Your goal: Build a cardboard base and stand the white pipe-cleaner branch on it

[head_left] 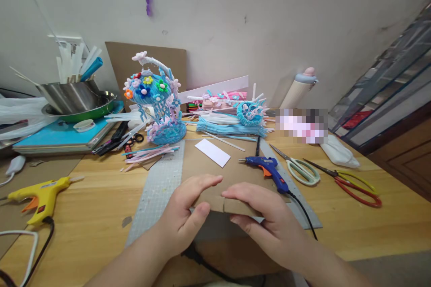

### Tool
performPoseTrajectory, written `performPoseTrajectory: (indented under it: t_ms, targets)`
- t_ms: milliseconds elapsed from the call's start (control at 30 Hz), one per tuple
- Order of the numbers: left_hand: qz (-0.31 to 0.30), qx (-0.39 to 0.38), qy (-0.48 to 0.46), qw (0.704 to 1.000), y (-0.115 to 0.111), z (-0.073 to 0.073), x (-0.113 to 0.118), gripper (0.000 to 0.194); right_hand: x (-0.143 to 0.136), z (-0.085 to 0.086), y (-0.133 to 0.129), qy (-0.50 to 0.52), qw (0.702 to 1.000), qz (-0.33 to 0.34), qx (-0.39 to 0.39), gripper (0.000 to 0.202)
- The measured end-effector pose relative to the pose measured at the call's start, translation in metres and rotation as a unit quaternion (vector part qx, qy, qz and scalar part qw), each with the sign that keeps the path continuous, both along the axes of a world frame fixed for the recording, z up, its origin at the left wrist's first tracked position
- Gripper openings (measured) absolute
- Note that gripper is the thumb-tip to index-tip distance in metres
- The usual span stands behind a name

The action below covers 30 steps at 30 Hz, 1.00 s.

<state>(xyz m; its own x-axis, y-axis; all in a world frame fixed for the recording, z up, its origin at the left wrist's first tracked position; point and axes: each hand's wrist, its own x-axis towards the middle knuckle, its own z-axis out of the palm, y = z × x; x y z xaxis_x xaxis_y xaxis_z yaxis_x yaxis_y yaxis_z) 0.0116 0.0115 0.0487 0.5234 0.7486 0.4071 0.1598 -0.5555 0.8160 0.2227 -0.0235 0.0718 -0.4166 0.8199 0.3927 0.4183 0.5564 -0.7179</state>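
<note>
Low in the middle of the view, my left hand (191, 210) and my right hand (262, 215) close around the two ends of a small brown cardboard piece (235, 206), thumbs at the near side and fingers over the top. A thin seam or gap runs down its middle. Beneath it lies a brown cardboard sheet (195, 157) on a grey cutting mat (161, 184). A white rectangular card (213, 153) rests on the sheet. Right of the card is a blue glue gun (269, 168), its nozzle pointing left.
On the right lie green-handled scissors (303, 171) and red-and-yellow-handled scissors (357, 186). A yellow glue gun (43, 195) is at the left. Behind stand a pipe-cleaner flower lamp (148, 89), blue pipe cleaners (218, 126), a metal pot (69, 97) and a bottle (298, 87).
</note>
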Motion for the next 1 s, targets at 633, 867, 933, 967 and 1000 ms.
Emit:
performPoseTrajectory:
  t_ms: [633,867,933,967,1000]
  targets:
    - [-0.033,-0.098,0.11,0.988,0.014,0.049,0.027,0.041,-0.002,0.011,0.016,0.026,0.994,-0.029,-0.105,0.021]
    - [0.057,-0.208,-0.185,0.959,0.012,0.036,0.009,0.071,0.016,0.007,0.005,-0.01,0.999,-0.03,0.036,0.028]
    - [0.218,-0.205,-0.247,0.922,0.002,0.024,0.002,0.045,0.021,0.006,-0.006,-0.018,0.989,-0.009,0.147,0.044]
    - [0.288,-0.225,-0.268,0.891,-0.004,0.018,0.001,0.036,0.023,0.005,-0.011,-0.03,0.981,-0.014,0.192,0.047]
    - [0.328,-0.261,-0.284,0.863,-0.01,0.013,0.0,0.033,0.023,0.004,-0.015,-0.05,0.973,-0.028,0.224,0.047]
